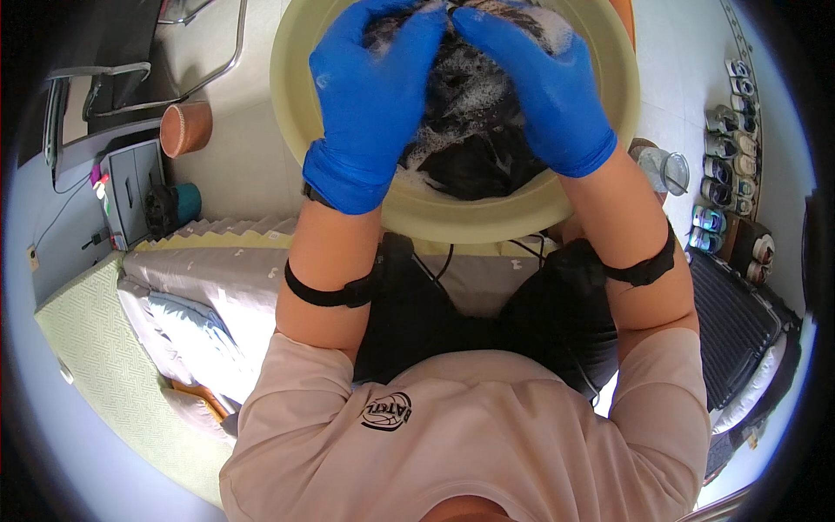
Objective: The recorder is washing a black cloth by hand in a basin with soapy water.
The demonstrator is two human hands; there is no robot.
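A pale yellow plastic basin (pixel 483 225) lies in front of me at the top of the view. Dark wet cloth (pixel 476 163) covered with soap suds fills much of it. My left hand (pixel 375 91), in a blue rubber glove, grips a bunched part of the cloth at the upper left of the basin. Opposite it, my right hand (pixel 554 91), gloved the same way, holds another part of the cloth. Both thumbs point towards each other and almost meet near the top edge. The fingertips are partly hidden by cloth, foam and the frame's edge.
Right of the basin stand a clear container (pixel 668 171) and rows of shoes (pixel 721 169) along the wall. A black ribbed suitcase (pixel 734 320) is at the lower right. Left are a brown basket (pixel 186 129), a metal-framed chair (pixel 196 85) and a grey cabinet (pixel 134 189). A bed (pixel 215 267) lies behind me.
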